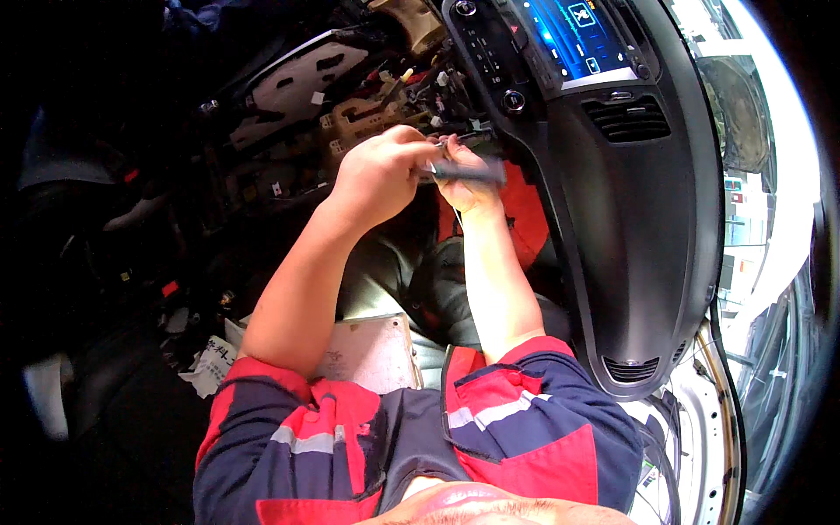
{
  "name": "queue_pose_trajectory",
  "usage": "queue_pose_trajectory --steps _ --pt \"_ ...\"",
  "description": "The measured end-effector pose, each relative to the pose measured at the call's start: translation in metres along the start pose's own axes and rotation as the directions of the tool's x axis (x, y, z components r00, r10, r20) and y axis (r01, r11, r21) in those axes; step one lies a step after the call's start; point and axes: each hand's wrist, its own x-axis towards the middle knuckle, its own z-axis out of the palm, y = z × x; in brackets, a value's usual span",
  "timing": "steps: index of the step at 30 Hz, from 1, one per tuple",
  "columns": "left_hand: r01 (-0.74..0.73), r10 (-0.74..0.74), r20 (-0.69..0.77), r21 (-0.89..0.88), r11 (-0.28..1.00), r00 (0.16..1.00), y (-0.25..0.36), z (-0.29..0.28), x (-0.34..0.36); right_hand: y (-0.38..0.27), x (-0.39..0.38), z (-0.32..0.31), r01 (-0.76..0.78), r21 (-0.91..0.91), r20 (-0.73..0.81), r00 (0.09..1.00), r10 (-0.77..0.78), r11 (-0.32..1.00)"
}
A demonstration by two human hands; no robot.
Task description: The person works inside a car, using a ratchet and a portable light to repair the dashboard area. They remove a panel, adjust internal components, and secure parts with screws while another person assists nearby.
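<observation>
My left hand (376, 171) is closed, its thumb and fingers pinching one end of a dark elongated thing (472, 170) that is blurred by motion. This thing crosses in front of the palm of my right hand (475, 194). The right fingers are curled up beside the left fingertips, and what they pinch is too small to make out. A thin pale strand (458, 214) hangs just below the right palm. Both hands meet beside the opened-up dashboard area, close to a tan bracket (354, 124) and loose wiring.
The black dashboard (643, 227) with a lit screen (573, 39) and air vents rises on the right. Red cloth or padding (525, 214) lies beyond my right forearm. A clipboard-like board with paper (372, 350) rests by my lap. A white printed bag (213, 367) lies left.
</observation>
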Motion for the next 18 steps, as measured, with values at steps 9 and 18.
queue_pose_trajectory --steps 9,18 --pt "0.368 -0.364 0.088 -0.035 0.929 0.927 -0.006 0.004 0.001 0.001 -0.004 0.014 0.056 0.100 -0.013 0.998 -0.055 0.993" --pt "0.638 -0.644 0.118 -0.356 0.683 0.756 0.000 0.002 0.007 0.000 -0.001 0.021 0.053 0.038 -0.115 0.992 -0.048 0.998"
